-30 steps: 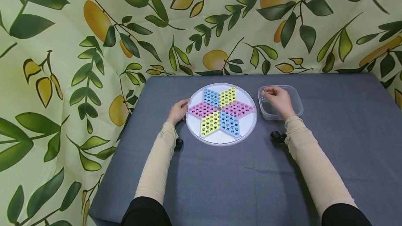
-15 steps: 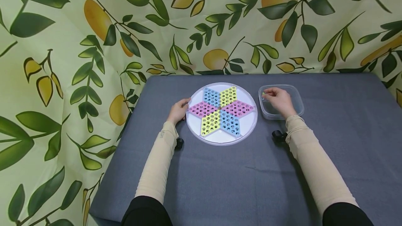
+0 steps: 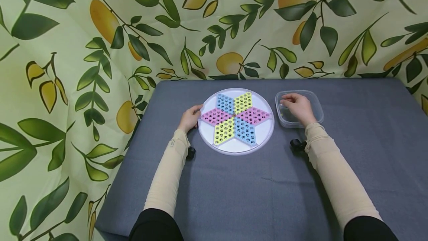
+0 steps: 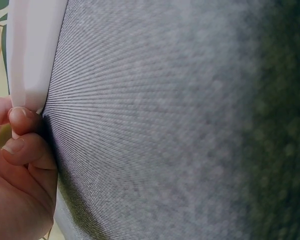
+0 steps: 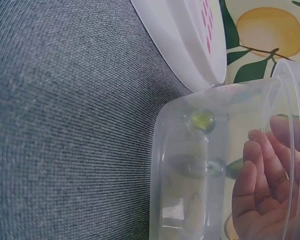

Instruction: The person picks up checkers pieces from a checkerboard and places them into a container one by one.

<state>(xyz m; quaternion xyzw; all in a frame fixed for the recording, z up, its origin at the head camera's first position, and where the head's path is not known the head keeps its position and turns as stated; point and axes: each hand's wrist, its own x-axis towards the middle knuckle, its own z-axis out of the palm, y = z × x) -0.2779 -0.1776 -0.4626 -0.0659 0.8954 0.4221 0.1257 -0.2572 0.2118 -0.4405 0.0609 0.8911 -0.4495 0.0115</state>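
A round white Chinese checkers board (image 3: 207, 140) bears a star of blue, yellow and pink points full of small holes. My left hand (image 3: 190, 118) grips its left rim; in the left wrist view curled fingertips (image 4: 24, 120) meet the white edge. Right of the board stands a clear plastic container (image 3: 318, 109). Inside its opening, my right hand (image 3: 298, 108) has loosely bent fingers (image 5: 246, 180) and no thing visible between them. A green-yellow glass marble (image 5: 201, 121) lies in the container, apart from those fingers. A paler shape deeper in the container is too blurred to identify.
Grey cloth (image 3: 234, 192) covers the table, whose far edge meets a leaf-and-fruit patterned curtain (image 3: 200, 58). The container stands close beside the board. A black wrist camera (image 3: 297, 145) sits under the right wrist, and another (image 3: 191, 153) by the left.
The green marble was at my right fingertips earlier; now it has left them and lies in the container. My left hand and the board stay put.
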